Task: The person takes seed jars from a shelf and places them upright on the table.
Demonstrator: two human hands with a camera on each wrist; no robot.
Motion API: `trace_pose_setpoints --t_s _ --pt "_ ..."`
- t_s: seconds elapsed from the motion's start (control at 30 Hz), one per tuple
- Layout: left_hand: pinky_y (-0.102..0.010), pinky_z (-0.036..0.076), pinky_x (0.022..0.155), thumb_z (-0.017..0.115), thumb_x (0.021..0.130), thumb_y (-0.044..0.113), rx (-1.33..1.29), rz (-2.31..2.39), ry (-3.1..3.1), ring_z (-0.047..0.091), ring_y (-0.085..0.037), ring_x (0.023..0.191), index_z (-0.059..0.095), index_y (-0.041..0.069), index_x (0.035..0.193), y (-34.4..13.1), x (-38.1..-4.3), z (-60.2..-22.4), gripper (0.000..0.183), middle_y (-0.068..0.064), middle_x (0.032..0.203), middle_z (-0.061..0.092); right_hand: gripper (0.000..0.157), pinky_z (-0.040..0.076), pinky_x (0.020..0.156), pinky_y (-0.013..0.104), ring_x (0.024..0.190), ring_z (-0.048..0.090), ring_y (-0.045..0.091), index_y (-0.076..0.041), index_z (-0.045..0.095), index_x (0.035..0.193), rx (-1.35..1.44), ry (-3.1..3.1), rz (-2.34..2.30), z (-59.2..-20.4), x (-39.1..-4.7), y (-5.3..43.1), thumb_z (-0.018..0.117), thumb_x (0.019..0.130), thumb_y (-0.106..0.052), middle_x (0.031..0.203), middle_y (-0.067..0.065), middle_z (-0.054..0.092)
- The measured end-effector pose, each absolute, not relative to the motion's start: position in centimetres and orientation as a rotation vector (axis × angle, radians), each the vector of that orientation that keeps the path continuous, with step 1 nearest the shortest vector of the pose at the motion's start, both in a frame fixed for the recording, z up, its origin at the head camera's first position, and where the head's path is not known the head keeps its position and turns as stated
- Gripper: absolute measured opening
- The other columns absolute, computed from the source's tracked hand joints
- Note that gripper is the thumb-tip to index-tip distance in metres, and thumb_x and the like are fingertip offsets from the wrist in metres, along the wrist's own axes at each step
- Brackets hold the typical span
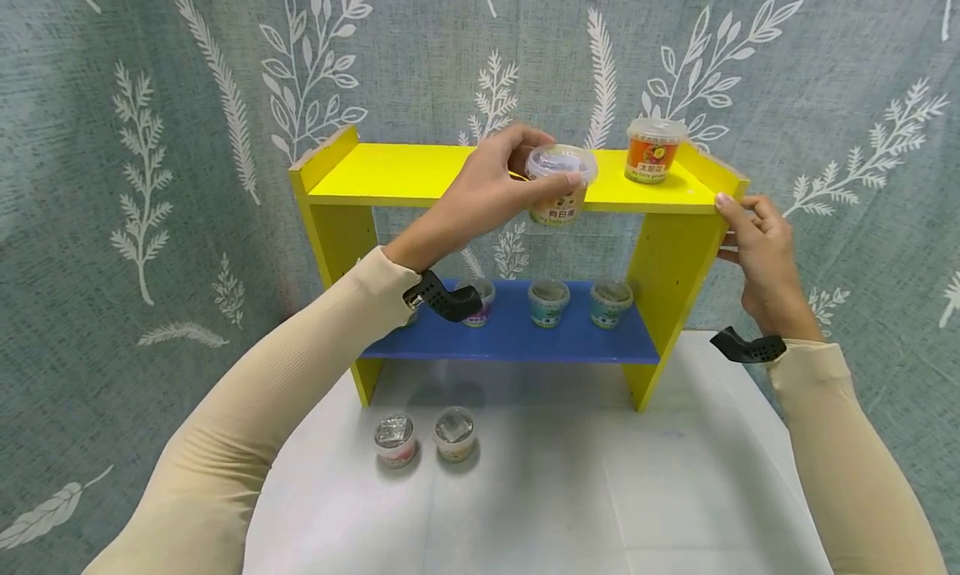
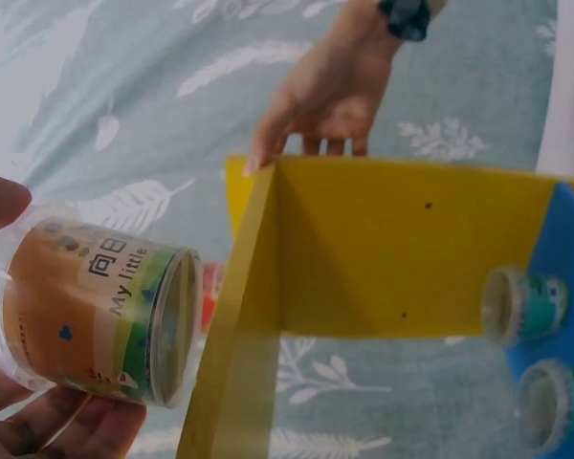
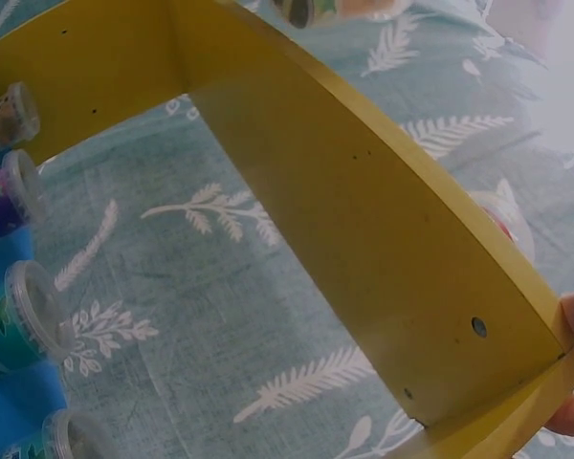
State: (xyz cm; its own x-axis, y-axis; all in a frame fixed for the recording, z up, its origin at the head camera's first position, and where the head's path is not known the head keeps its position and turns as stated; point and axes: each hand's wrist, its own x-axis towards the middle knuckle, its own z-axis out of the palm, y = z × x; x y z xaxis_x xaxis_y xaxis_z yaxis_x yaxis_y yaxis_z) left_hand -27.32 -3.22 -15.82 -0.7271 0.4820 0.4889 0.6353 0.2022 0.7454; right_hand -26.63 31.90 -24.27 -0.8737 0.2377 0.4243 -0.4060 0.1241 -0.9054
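My left hand [image 1: 487, 179] holds a small clear-lidded plastic cup [image 1: 557, 212] at the front edge of the yellow top board [image 1: 405, 173]. In the left wrist view, the cup [image 2: 86, 311] has an orange and green label, with thumb and fingers on opposite sides. Its base is apart from the shelf's edge. My right hand [image 1: 772, 262] grips the top right corner of the shelf unit, thumb at the front and fingers around the outer side. An orange-labelled cup [image 1: 649, 157] stands upright on the top board, near its right end.
Several cups, including a teal one [image 1: 550, 307] and a purple one [image 3: 5, 199], stand on the blue lower shelf [image 1: 498, 346]; my left wrist partly hides that row. Two lidded cups [image 1: 395, 442] [image 1: 454, 435] stand on the white table [image 1: 540, 492] in front. Patterned cloth hangs behind.
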Motion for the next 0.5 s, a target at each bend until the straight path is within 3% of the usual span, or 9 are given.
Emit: trace_pose_setpoints --t_s 0.5 --pt "-0.029 0.057 0.085 0.082 0.089 0.032 -1.157 -1.485 -2.36 0.063 -0.016 0.098 0.055 0.007 0.134 -3.8 -24.3 -19.5 0.058 -0.004 0.11 0.064 0.031 0.052 0.073 0.021 0.088 0.062 0.016 -0.017 0.062 0.116 0.165 -1.938 1.804 -24.4 -26.6 31.9 0.07 0.098 -0.042 0.107 0.004 0.059"
